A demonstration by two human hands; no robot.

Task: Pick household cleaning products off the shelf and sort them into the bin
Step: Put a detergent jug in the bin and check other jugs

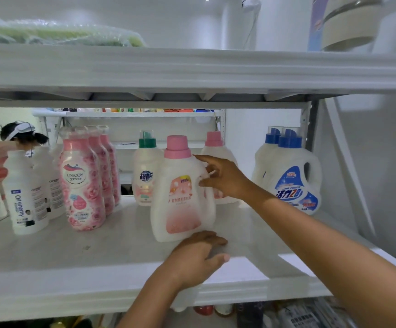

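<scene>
At the centre of the frame the pink-capped detergent jug (pixel 180 197) stands upright on the shelf (pixel 73 256); the right hand (pixel 225 178) lies against its handle side with fingers spread, not yet closed round anything; the left hand (pixel 197 254) rests at its base, fingers loosely bent, holding nothing. Lifted on so loose a contact, the jug could slip or tip into the green-capped bottle (pixel 146 171) just behind; the bin is out of view.

The right hand (pixel 227 178) hides much of the rear pink-capped jug (pixel 214 139), whose label seems pink.
</scene>
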